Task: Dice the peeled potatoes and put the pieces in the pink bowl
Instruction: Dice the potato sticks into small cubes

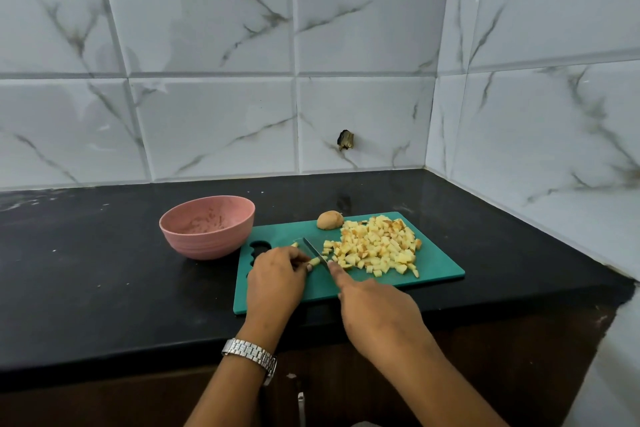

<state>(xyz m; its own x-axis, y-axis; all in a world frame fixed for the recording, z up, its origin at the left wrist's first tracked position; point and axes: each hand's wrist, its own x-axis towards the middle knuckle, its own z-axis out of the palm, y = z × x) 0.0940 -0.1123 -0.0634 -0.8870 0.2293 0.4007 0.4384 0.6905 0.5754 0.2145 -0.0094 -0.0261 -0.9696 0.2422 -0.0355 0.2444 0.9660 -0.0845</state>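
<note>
A green cutting board (436, 274) lies on the black counter. On its right half sits a heap of diced potato (377, 246). One peeled potato (330, 219) rests at the board's far edge. My left hand (275, 279) pinches a few potato strips (313, 261) against the board. My right hand (377, 312) grips a knife (316, 251), index finger along the spine, with the blade down beside the strips. The pink bowl (207, 227) stands to the left of the board, with only crumbs inside.
The black counter (104, 270) runs left and right, with its front edge close to me. Marble-tiled walls close the back and the right side. A silver watch (250, 355) is on my left wrist.
</note>
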